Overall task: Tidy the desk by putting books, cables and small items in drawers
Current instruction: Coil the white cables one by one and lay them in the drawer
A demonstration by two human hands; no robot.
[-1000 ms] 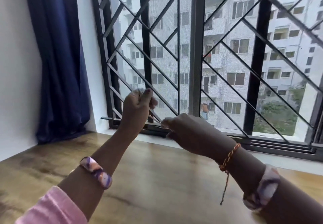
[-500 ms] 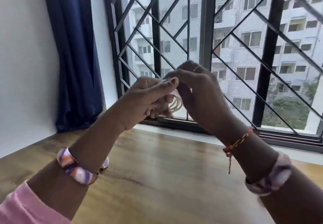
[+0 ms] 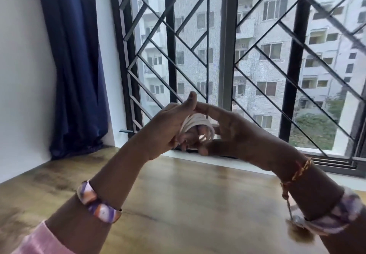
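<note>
Glossy wooden desk (image 3: 178, 204), matt cloth curtain (image 3: 75, 65).

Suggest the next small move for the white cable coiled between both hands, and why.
Probably tuck in the loose end, then lower the coil. The thin white cable sits looped round the left hand fingers, the right hand steadies it, and both hover above the wooden desk top.
</note>
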